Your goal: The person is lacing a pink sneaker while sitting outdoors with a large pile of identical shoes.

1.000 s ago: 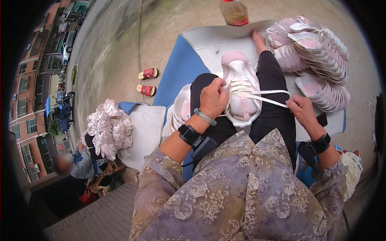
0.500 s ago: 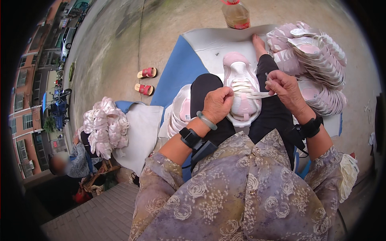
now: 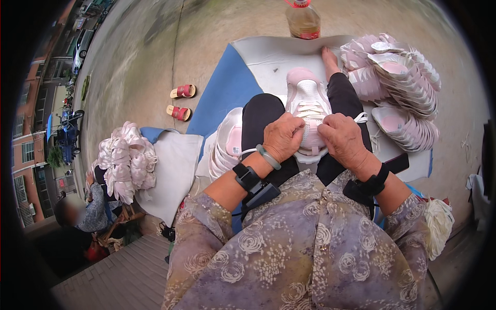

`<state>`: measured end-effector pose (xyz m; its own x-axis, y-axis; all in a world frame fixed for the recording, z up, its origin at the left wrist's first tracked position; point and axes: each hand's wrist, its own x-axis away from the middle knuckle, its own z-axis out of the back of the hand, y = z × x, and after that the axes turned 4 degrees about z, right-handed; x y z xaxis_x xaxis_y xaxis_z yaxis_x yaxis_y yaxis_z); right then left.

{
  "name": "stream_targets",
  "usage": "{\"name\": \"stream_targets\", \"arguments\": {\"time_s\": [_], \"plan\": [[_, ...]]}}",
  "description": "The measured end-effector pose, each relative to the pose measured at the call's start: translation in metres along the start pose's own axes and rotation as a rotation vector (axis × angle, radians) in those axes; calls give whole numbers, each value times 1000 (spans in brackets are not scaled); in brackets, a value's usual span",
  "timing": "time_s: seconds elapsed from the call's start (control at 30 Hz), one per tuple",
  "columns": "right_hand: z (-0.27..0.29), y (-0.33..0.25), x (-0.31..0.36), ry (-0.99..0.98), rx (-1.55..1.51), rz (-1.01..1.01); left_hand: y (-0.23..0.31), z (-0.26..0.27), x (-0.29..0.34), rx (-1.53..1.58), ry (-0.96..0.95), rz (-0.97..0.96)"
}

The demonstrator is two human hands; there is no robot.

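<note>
No text can be read. The small white label point(image 3: 236, 150) inside the pink-lined shoe upper point(image 3: 234, 136) at left is too tiny, and the red label point(image 3: 310, 35) on the far bottle point(image 3: 303, 20) is also not legible.

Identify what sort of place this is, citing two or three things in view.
Probably an informal outdoor workplace: piles of shoe uppers lie on the right, while vehicles and buildings show at the far left.

the shoe point(image 3: 310, 103) sits between the legs point(image 3: 262, 111), slippers point(image 3: 179, 112) left, stacked uppers point(image 3: 405, 77) right, bottle point(image 3: 304, 23) beyond.
</note>
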<state>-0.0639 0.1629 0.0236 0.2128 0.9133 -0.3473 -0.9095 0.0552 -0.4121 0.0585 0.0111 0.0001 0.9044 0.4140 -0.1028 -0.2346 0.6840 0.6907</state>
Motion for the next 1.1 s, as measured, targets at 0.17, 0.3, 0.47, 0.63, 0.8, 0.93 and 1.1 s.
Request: {"name": "stream_targets", "arguments": {"time_s": [0.17, 0.3, 0.47, 0.63, 0.8, 0.93, 1.1], "plan": [[1, 2, -4, 27, 109, 107, 3, 4, 3, -73, 24, -28], [0, 9, -5, -26, 65, 123, 2, 7, 1, -145, 49, -101], [-3, 20, -7, -74, 21, 163, -2, 7, 0, -143, 33, -108], [-6, 23, -9, -92, -14, 151, -4, 5, 0, -133, 32, -100], [-11, 20, -9, -55, -28, 113, -7, 3, -1, -103, 59, -99], [-15, 17, -9, -34, 12, 78, -7, 5, -2, -109, 45, -110], [-19, 14, -9, -1, -25, 59, -8, 6, -2, -112, 46, -124]]}}
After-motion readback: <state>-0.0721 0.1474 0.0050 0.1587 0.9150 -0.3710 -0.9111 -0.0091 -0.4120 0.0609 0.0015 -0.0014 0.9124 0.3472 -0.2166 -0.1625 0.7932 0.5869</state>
